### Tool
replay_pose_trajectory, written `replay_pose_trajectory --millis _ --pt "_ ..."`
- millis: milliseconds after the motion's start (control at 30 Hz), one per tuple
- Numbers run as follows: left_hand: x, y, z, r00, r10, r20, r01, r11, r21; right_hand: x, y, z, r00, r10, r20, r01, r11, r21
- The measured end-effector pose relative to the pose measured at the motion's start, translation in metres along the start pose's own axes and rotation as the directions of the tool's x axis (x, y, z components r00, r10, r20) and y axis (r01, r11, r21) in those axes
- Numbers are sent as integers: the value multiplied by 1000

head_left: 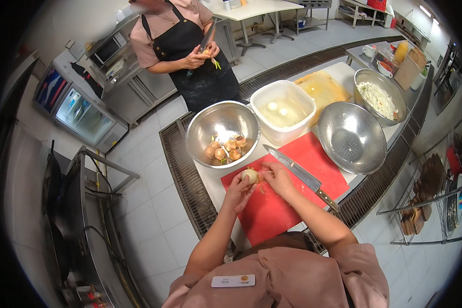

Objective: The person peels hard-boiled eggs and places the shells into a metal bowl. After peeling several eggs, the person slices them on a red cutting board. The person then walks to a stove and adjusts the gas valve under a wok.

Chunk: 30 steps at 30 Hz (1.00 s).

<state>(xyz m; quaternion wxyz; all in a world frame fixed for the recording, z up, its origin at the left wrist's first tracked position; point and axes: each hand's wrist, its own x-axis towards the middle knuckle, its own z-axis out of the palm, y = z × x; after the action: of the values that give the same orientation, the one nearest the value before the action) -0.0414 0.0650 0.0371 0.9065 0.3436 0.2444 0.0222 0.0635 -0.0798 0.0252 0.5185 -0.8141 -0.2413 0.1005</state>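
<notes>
A pale, mostly peeled onion (250, 176) rests in the fingers of my left hand (237, 192), over the red cutting board (266, 218). Close to the onion's right side, my right hand (277, 179) has its fingers curled in; whatever they pinch is too small to make out. Bits of skin are scattered on the board under my hands. A large chef's knife (299, 173) lies diagonally across the board to the right of my right hand. Just beyond my left hand stands a steel bowl (197, 128) with several brown-skinned onions (219, 153) in it.
A white plastic tub (280, 136) holds pale onions in cloudy liquid. To the right are a steel colander (339, 123) and a bowl of chopped white pieces (377, 100). A yellowish board (321, 90) lies behind. Across the table a co-worker (177, 38) holds a knife and a vegetable.
</notes>
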Motion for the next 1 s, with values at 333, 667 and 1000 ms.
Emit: replay_pose_trajectory --millis 333,667,1000 --pt "-3 3 -6 995 -68 78 76 992 -104 -8 -32 -4 978 117 170 -162 947 278" --pt "-1 4 -11 974 -123 191 168 955 -246 -4 -26 -12 982 -185 -30 183 982 -45" --pt "-1 9 -6 975 -162 151 204 921 -332 -10 -44 -5 908 -417 -34 406 899 -165"
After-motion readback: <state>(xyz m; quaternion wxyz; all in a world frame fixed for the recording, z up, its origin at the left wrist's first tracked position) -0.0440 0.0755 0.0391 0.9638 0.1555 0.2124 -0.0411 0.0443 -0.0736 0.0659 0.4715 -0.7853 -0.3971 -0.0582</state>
